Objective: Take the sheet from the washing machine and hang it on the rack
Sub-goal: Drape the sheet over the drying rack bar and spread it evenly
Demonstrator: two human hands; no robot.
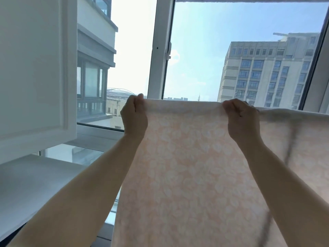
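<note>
Both arms raised toward window (195, 50); left hand (134, 115) fisted on top edge of sheet (192, 166), right hand (240, 120) likewise, fingers curled round the hem; edge stretched taut between the two fists; pale peach leaf-print cloth hanging down below the hands, running on rightward past right hand; white cabinet (35, 68) at left

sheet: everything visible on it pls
The sheet is thin, pale peach cloth with a white leaf-like print, backlit by the window. Its top edge is stretched roughly level between the left hand and right hand, both gripping it. It hangs down out of frame and runs on past the right hand. No rack is clearly visible.
</note>
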